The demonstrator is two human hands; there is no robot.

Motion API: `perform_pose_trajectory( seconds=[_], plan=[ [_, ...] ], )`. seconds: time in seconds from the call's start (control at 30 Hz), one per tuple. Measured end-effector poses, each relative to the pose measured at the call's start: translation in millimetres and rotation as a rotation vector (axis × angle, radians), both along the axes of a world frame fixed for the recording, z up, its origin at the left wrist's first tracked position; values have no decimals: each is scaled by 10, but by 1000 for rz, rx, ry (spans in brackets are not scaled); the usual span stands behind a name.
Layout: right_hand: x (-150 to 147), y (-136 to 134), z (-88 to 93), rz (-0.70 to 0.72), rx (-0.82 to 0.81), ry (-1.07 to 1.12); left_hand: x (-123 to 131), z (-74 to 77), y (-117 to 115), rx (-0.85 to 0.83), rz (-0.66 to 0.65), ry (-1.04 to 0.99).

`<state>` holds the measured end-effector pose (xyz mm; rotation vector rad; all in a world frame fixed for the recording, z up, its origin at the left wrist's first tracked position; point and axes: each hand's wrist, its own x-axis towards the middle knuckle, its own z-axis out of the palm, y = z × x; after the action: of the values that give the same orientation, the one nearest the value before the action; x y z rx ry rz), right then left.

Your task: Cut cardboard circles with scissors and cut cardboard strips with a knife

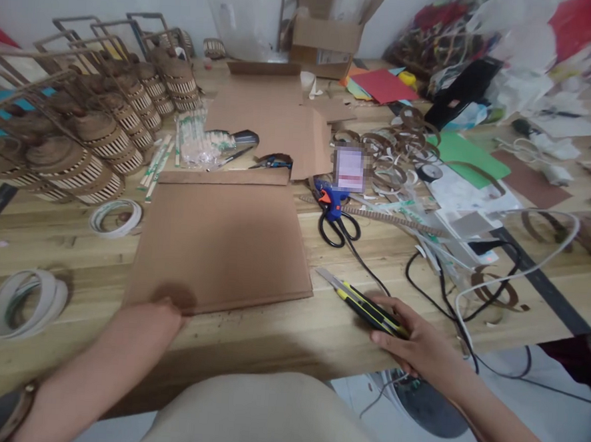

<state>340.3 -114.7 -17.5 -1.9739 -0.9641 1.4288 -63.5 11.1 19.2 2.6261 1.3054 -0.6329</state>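
Note:
A brown cardboard sheet (224, 243) lies flat on the wooden table in front of me. At its near left corner is my left hand (162, 316), closed on the edge, with most of its fingers hidden. My right hand (413, 345) grips a yellow and black utility knife (370, 309) to the right of the sheet. The knife's blade is out and points left toward the sheet's near right corner, apart from it. Beyond the knife lies a blue glue gun (334, 200), near black-handled scissors (337, 233).
Rolls of tape (115, 218) stand at the left, before several woven lantern-like baskets (116, 127). Another cardboard piece (267, 109) and an open box (326, 39) are behind. Cables (463, 304), brown strips (380, 146) and a green paper (472, 158) clutter the right.

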Motion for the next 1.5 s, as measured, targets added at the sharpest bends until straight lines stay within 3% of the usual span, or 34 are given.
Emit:
perform_pose_trajectory(
  seconds=[0.07,0.17,0.23,0.3,0.4,0.53,0.97,1.3,1.5],
  plan=[
    [39,2,-20,85,40,-74,155,118,147,-16,-92,127],
    [69,24,-33,231,227,-232,477,111,362,150,-337,-110],
    [68,46,-21,322,327,-346,683,-33,468,273,-584,-364],
    [54,68,0,398,379,-451,832,-244,518,282,-785,-472],
    [25,94,21,463,438,-581,930,-539,476,223,-882,-471],
    [22,102,14,548,532,-636,926,-684,341,173,-869,-423],
    [58,270,-33,682,647,-713,976,-660,383,206,-757,-431],
    [30,330,-112,853,673,-945,1031,-638,402,160,-720,-420],
    [-57,279,-158,830,661,-1016,1032,-646,391,149,-688,-429]
  ],
)
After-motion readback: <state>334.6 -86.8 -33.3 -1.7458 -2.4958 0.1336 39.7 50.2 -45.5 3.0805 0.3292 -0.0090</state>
